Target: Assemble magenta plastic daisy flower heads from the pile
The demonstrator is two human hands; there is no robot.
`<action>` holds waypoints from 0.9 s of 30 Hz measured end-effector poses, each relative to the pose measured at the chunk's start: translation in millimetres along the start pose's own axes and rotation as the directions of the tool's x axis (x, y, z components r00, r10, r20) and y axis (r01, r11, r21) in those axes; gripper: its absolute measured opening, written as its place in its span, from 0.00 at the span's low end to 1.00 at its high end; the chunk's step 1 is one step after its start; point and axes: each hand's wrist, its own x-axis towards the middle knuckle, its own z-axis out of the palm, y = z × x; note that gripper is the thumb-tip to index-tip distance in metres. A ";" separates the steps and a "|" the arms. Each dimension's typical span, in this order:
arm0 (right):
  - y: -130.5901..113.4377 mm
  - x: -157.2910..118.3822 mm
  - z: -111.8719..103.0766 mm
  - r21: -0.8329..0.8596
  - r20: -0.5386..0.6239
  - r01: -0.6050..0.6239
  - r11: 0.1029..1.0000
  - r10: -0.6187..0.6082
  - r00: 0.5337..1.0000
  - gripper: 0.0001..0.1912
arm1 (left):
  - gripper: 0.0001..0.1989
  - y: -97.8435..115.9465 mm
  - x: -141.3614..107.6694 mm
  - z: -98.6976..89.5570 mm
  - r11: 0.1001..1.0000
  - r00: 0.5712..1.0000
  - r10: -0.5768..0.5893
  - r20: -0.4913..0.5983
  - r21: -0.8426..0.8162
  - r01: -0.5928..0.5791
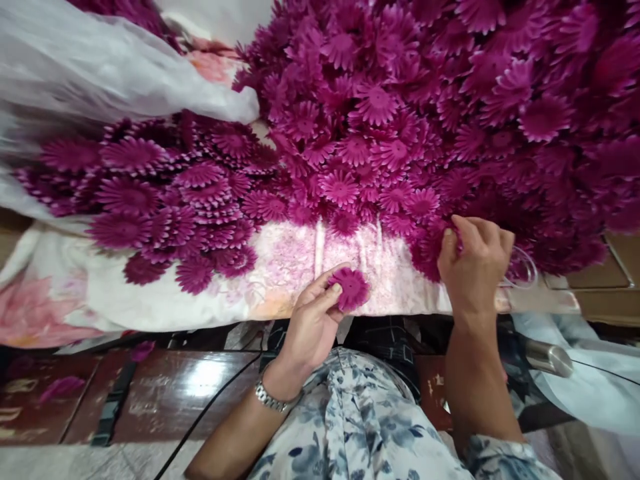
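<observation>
Between the thumb and fingers of my left hand is a magenta fabric flower piece, held flat with its fringed petals spread and a small dark dot at the centre. The piece is over the front part of the cloth, close to my body. My right hand is at the front edge of a big heap of like magenta flower pieces. Its thumb and forefinger are bent together in a pinch against the heap; what lies between them I cannot make out.
Stacked flower pieces lie on the left, beside a translucent plastic bag. A stained floral cloth covers the work surface. Lower down are a brown bench and a metal cylinder. A clear ring lies beside my right wrist.
</observation>
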 end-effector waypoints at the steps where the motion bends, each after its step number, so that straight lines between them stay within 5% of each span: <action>1: -7.1 -0.5 -7.4 0.041 -0.037 0.026 0.999 -0.024 0.999 0.13 | 0.15 0.2 1.0 -0.4 1.000 1.000 -0.005 -0.002 -0.017 0.005; 4: -39.2 -7.6 -24.2 0.324 -0.015 0.117 0.939 -0.118 0.993 0.09 | 0.16 -0.3 3.2 -0.9 1.000 1.000 0.006 -0.008 -0.020 -0.006; 8: -79.6 -23.5 -24.7 0.736 0.209 0.097 0.670 -0.362 0.909 0.06 | 0.17 -1.9 1.8 1.4 1.000 0.999 0.030 0.020 -0.005 -0.030; 16: -89.4 -35.3 -13.1 0.829 0.261 -0.023 0.559 -0.350 0.900 0.04 | 0.18 -8.4 0.4 -1.1 0.994 0.990 0.087 0.111 0.057 -0.094; 19: -78.3 -32.2 -12.3 0.792 0.202 -0.027 0.609 -0.220 0.954 0.05 | 0.17 -10.1 1.9 -2.3 0.993 0.991 0.107 0.083 0.049 -0.112; 22: -51.1 -21.2 -9.0 0.568 -0.015 0.012 0.823 -0.004 1.000 0.04 | 0.18 -9.2 2.9 -2.6 0.995 0.996 0.088 0.030 0.034 -0.089; 25: -29.9 -11.0 -9.7 0.261 -0.089 0.010 0.965 0.014 0.996 0.07 | 0.18 -7.9 4.2 -2.4 0.998 0.999 0.054 0.000 0.024 -0.054; 27: -32.7 -11.5 -13.3 0.264 -0.058 0.050 0.963 -0.036 0.998 0.11 | 0.17 -7.9 5.0 -1.2 0.999 0.999 0.045 0.002 0.027 -0.045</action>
